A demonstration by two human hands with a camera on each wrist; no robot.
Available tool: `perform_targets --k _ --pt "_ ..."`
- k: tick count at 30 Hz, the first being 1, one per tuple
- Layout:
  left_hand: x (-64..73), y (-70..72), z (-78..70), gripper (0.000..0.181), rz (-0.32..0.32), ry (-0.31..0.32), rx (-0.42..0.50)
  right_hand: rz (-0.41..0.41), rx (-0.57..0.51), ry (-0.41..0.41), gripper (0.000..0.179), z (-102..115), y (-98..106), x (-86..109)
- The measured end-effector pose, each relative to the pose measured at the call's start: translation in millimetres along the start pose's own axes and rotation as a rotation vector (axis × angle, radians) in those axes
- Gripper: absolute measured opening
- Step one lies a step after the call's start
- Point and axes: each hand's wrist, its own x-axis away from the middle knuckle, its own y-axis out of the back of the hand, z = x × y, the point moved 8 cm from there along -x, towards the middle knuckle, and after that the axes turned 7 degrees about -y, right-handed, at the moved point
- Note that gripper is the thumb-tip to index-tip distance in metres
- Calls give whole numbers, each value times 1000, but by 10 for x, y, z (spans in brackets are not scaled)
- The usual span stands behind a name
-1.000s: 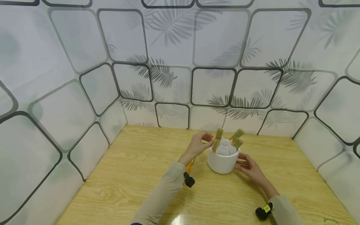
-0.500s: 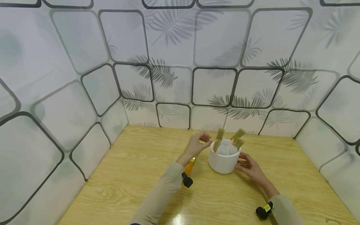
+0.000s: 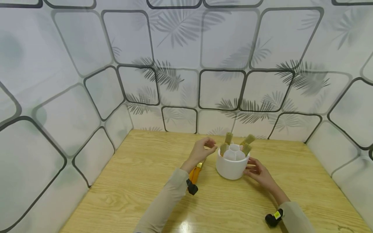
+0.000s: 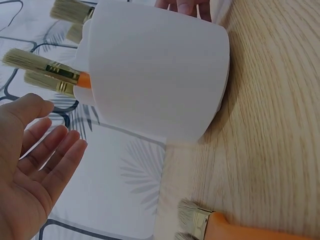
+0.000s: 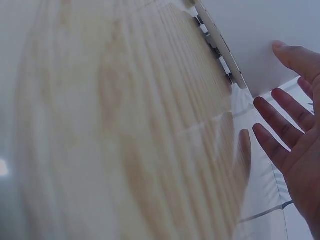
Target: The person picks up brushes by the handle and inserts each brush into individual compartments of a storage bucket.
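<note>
A round white holder (image 3: 231, 170) stands upright on the table, with inner compartments. Several paintbrushes (image 3: 228, 138) stick out of it bristles up, and an orange handle shows on one in the left wrist view. My left hand (image 3: 200, 151) hovers just left of the holder's rim, fingers loosely bent and holding nothing. On the opposite side, my right hand (image 3: 260, 174) rests against the holder's wall, its thumb on the surface and its fingers extended. Beneath my left wrist lie orange-handled paintbrushes (image 4: 240, 231), partly hidden by the forearm in the head view.
The wood-grain table (image 3: 140, 181) meets patterned panels (image 3: 175, 87) at the back and both sides. The holder stands right of centre, toward the back edge. Small black wrist cameras (image 3: 191, 187) are worn at both sleeves.
My left hand has drawn slightly left, away from the holder and its brushes. More of the orange-handled paintbrushes on the table now shows. My right hand has stayed at the holder.
</note>
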Motion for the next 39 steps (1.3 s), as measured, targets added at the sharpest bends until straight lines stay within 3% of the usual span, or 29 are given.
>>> perform_targets --k 14,27,39 --pt "66 52 119 16 -20 29 -6 -18 -2 29 55 2 20 5" --pt "126 101 220 20 -13 63 -30 4 30 -28 62 -51 10 -18" --pt "195 144 293 17 -17 67 -41 11 29 15 61 13 -2 -17"
